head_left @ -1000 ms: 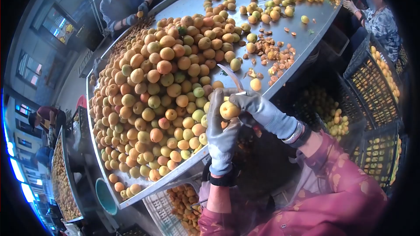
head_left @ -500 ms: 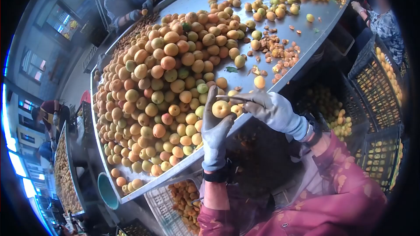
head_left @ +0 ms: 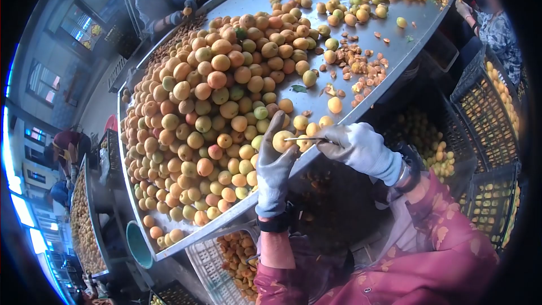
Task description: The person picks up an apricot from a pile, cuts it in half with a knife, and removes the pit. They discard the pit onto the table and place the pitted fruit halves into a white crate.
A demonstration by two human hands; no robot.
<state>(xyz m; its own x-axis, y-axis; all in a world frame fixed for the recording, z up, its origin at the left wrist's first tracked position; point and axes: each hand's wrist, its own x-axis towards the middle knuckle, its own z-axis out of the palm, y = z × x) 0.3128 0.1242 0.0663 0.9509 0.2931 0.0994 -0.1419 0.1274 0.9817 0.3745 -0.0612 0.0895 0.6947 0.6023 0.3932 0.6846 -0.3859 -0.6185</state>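
My left hand (head_left: 274, 172), in a white glove with darkened fingers, pinches a yellow-orange apricot (head_left: 283, 141) between thumb and fingers near the table edge. In my gloved right hand (head_left: 357, 148) is a thin, stick-like metal tool (head_left: 306, 138). Its tip overlaps the face of the apricot in this view. Just behind the hands lies a big heap of apricots (head_left: 217, 79) on the metal table (head_left: 316, 99). A few loose apricots (head_left: 326, 121) sit between my two hands.
Pits and torn fruit pieces (head_left: 364, 68) lie on the table to the right. Below the edge stands a white crate (head_left: 206, 265) with opened fruit. Black crates (head_left: 474, 118) of apricots are stacked at right. A green basin (head_left: 139, 244) is at left. Other people work around the tables.
The tool tip has come down from above the apricot to across its face. My left hand has shifted slightly left with the fruit, and the right hand slightly lower.
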